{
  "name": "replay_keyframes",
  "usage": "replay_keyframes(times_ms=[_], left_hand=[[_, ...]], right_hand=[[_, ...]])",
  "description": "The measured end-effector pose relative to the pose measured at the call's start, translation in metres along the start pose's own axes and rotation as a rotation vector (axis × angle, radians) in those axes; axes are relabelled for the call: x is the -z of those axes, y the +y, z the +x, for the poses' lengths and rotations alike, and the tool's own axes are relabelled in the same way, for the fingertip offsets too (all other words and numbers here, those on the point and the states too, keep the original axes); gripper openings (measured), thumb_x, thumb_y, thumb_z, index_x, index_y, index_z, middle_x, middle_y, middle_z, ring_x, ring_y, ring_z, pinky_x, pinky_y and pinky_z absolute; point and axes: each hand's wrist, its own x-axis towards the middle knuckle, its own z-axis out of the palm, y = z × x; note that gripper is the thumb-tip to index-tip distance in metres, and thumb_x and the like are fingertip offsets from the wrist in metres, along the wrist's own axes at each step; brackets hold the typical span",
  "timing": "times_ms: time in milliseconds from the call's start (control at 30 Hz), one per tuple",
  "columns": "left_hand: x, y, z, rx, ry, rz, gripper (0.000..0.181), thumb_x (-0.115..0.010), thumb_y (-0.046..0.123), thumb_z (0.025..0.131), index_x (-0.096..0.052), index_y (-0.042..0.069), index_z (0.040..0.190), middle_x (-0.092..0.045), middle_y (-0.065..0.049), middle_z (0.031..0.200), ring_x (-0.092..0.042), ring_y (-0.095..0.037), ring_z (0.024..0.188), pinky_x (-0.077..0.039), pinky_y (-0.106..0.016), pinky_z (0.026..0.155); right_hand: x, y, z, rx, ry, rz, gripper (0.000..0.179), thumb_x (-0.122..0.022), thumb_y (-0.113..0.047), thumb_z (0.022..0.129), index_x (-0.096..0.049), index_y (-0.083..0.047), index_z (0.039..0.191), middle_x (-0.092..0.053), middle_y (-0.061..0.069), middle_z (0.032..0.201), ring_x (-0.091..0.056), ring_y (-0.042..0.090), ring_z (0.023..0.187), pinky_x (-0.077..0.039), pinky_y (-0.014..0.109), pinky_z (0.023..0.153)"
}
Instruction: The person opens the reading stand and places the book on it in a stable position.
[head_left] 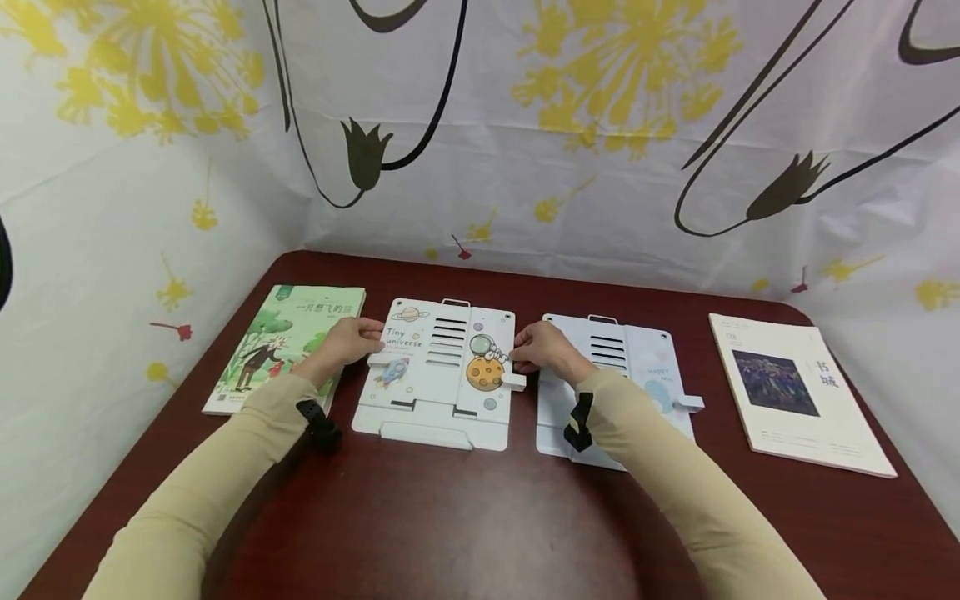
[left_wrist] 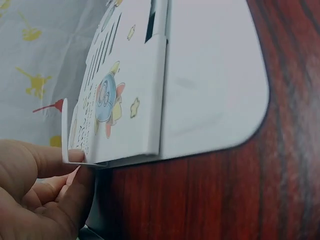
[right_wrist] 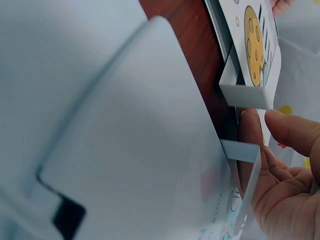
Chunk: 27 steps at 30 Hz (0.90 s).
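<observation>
A white book stand point(head_left: 450, 387) printed "Tiny universe", with a rocket, planet and astronaut, lies nearly flat on the table. My left hand point(head_left: 341, 343) pinches its left edge beside the small side clip point(left_wrist: 65, 130), thumb and fingers on opposite faces. At the opposite edge, my right hand point(head_left: 546, 348) pinches the stand just above the right clip point(head_left: 513, 382). A second white book stand point(head_left: 651, 350) lies to the right, partly hidden under my right wrist and forearm. Its own side clip point(right_wrist: 242, 150) is close to my right fingers.
On the left lies a green illustrated book point(head_left: 300, 312), partly under my left forearm. A cream book point(head_left: 832, 425) with a dark picture lies at the far right. The dark red table point(head_left: 420, 525) meets a patterned cloth point(head_left: 480, 167) at its back edge.
</observation>
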Motion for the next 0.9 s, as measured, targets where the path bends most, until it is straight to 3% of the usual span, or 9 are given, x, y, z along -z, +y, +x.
replay_keyframes(times_ms=[333, 567, 733, 900], left_hand=[[0.002, 0.002, -0.003, 0.000, 0.019, -0.140, 0.044, -0.057, 0.001, 0.090, -0.048, -0.003, 0.133, -0.054, -0.019, 0.118, -0.053, -0.022, 0.100, -0.047, -0.024, 0.079], [0.007, 0.005, -0.007, 0.021, -0.004, -0.367, 0.049, -0.054, -0.002, 0.090, -0.041, -0.003, 0.138, -0.050, -0.013, 0.115, -0.051, -0.012, 0.090, -0.047, -0.017, 0.073], [0.013, 0.008, -0.015, 0.015, -0.069, -0.521, 0.054, -0.048, -0.003, 0.091, -0.031, -0.004, 0.142, -0.048, -0.005, 0.114, -0.051, -0.005, 0.086, -0.045, -0.016, 0.073], [0.021, 0.009, -0.023, -0.026, -0.122, -0.545, 0.053, -0.047, -0.004, 0.090, -0.028, -0.007, 0.139, -0.049, -0.001, 0.105, -0.052, -0.005, 0.085, -0.046, -0.017, 0.073]], right_hand=[[-0.003, 0.004, 0.001, 0.007, 0.030, 0.147, 0.026, -0.061, 0.000, 0.088, -0.052, 0.008, 0.110, -0.061, 0.011, 0.086, -0.061, 0.010, 0.063, -0.056, 0.026, 0.064], [-0.004, 0.002, -0.007, 0.053, 0.031, 0.249, 0.022, -0.058, 0.002, 0.089, -0.044, 0.003, 0.106, -0.055, 0.005, 0.080, -0.060, 0.011, 0.062, -0.056, 0.027, 0.064], [-0.003, -0.001, -0.020, 0.138, 0.043, 0.279, 0.021, -0.058, 0.003, 0.089, -0.042, 0.001, 0.102, -0.053, 0.005, 0.081, -0.060, 0.013, 0.066, -0.057, 0.029, 0.066], [-0.004, -0.002, -0.035, 0.269, 0.092, 0.275, 0.020, -0.058, 0.004, 0.089, -0.041, 0.001, 0.099, -0.053, 0.007, 0.082, -0.058, 0.017, 0.073, -0.057, 0.034, 0.069]])
